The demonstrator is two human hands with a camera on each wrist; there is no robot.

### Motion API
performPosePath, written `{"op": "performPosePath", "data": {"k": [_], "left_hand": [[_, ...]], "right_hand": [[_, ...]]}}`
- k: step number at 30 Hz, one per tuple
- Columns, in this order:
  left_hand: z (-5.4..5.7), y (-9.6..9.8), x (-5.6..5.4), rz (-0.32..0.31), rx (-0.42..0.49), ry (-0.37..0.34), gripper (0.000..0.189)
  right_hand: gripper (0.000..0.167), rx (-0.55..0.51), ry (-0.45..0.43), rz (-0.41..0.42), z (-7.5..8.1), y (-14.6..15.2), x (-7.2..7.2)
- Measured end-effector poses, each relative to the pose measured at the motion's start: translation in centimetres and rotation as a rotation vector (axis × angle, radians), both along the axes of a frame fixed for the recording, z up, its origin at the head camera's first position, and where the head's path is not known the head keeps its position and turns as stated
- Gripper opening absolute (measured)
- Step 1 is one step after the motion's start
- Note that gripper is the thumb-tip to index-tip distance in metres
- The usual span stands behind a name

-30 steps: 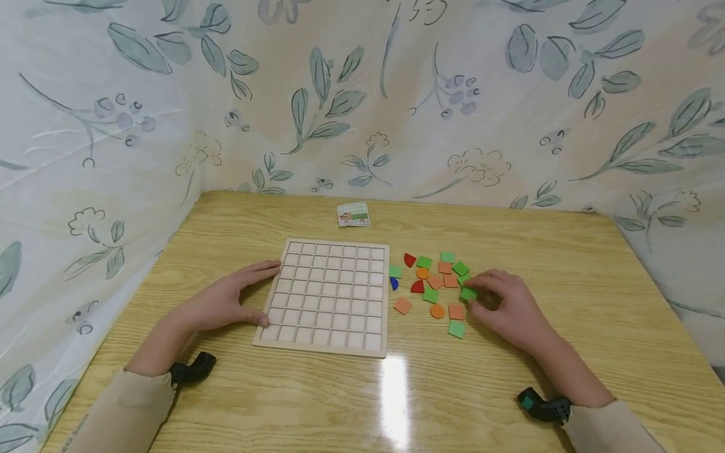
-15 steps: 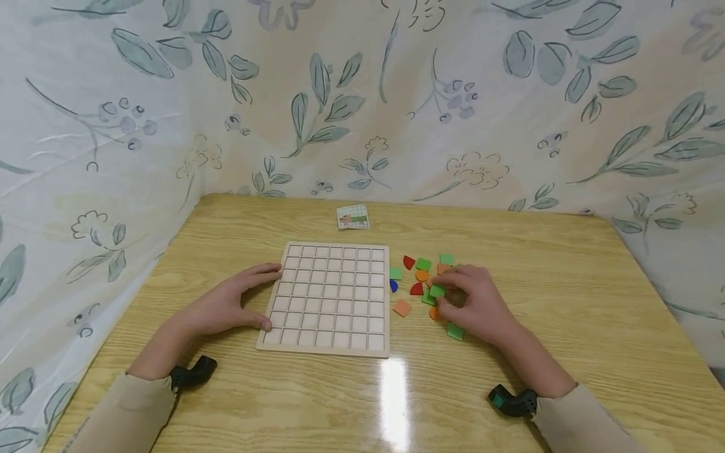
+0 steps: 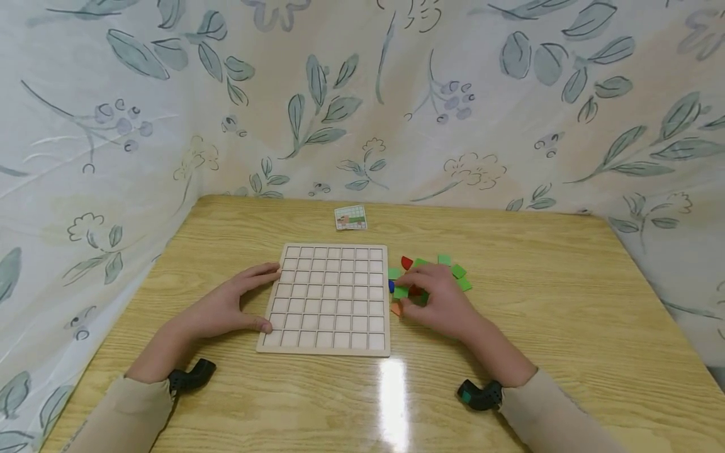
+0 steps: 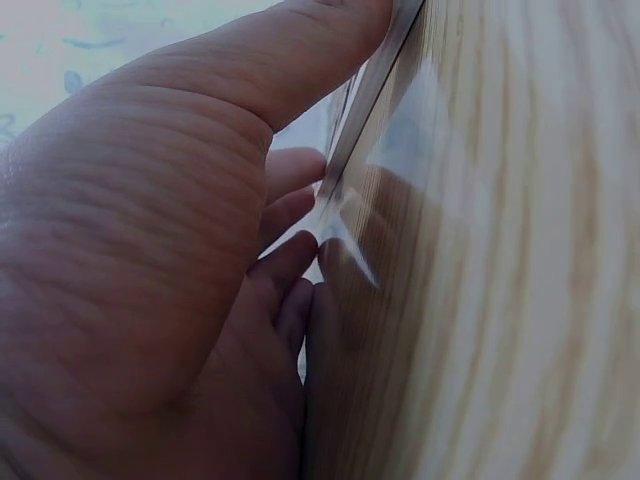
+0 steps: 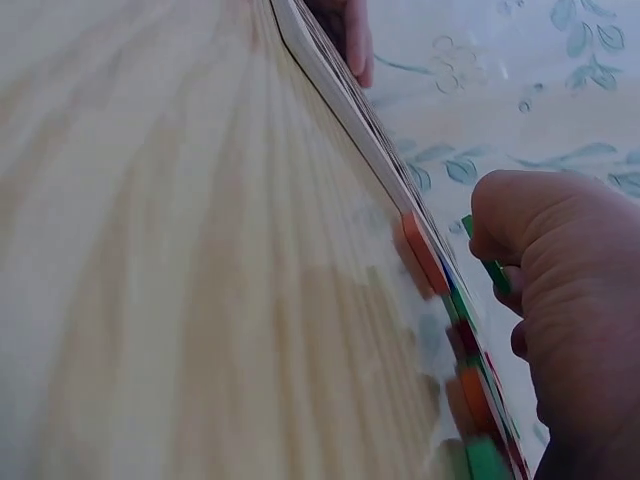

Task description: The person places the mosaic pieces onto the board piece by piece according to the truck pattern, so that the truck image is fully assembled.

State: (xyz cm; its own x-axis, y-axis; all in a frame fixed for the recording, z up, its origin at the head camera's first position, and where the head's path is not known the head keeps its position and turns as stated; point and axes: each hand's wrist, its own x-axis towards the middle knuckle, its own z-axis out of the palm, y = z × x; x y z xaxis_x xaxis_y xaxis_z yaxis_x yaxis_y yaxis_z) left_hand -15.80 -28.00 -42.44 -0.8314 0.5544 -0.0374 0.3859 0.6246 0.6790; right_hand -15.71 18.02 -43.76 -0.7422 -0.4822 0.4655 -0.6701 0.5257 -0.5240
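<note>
My left hand (image 3: pixel 223 305) rests along the left edge of a pale wooden grid board (image 3: pixel 327 290), its thumb on the frame near the lower left corner and its fingers farther up. Between thumb and fingertips, my right hand (image 3: pixel 444 303) pinches a green square tile (image 3: pixel 400 293) just off the board's right edge. In the right wrist view this green tile (image 5: pixel 487 258) is raised above the table. Under and around the right hand lie loose flat pieces: an orange tile (image 3: pixel 396 309), a blue piece (image 3: pixel 391 286), a red quarter-circle (image 3: pixel 406 262) and several green tiles (image 3: pixel 459 271).
A small printed card (image 3: pixel 351 218) with a picture on a grid lies behind the board on the wood-grain table (image 3: pixel 538 270). Floral cloth (image 3: pixel 362 94) hangs behind and to the sides. Some loose pieces are hidden beneath the right hand.
My right hand has carried the green tile leftward from the far side of the loose pieces to near the board's right edge. The left hand keeps its place on the board.
</note>
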Motion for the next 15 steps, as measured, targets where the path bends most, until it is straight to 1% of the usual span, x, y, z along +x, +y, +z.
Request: {"op": "performPosePath", "data": {"k": [8, 15], "left_hand": [[-0.2, -0.4, 0.1, -0.002, 0.02, 0.005, 0.104], [-0.2, -0.2, -0.1, 0.003, 0.017, 0.004, 0.103]], "right_hand": [[0.022, 0.089, 0.009, 0.015, 0.4, -2.7, -0.4], [0.023, 0.126, 0.013, 0.031, 0.3, -3.6, -1.2]]}}
